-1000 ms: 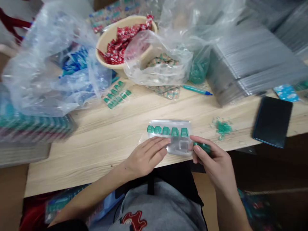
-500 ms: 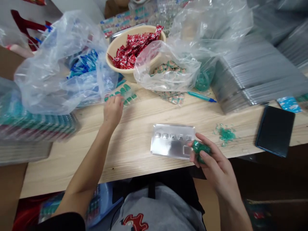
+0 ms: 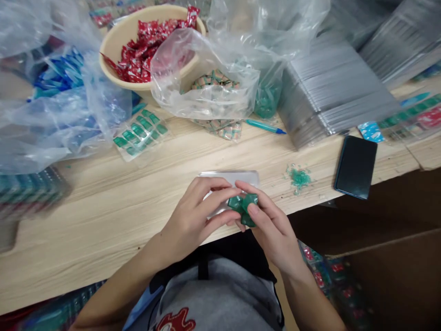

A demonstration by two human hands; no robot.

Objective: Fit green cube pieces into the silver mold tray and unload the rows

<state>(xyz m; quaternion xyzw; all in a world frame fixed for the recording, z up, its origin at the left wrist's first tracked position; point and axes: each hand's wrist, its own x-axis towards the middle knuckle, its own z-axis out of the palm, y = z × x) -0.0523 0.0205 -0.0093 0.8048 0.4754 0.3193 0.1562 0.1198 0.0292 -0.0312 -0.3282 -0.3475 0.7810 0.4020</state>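
Several small glossy green pieces are bunched between both hands near the table's front edge. My right hand is closed on them, its thumb pressing from the near side. The fingers of my left hand pinch a green piece at the left of the bunch. Behind and under the hands lies a clear plastic tray, mostly covered by them. Farther left on the table, a clear pack with rows of green pieces lies untouched.
Behind are a cream bowl of red packets, a clear bag of patterned pieces and a blue pen. Stacked clear trays, a phone and green bits lie right. Bagged blue items stand left.
My left hand has left the green pack and come right to the green pieces in my right hand. The hands now hide most of the tray. The camera view has shifted.
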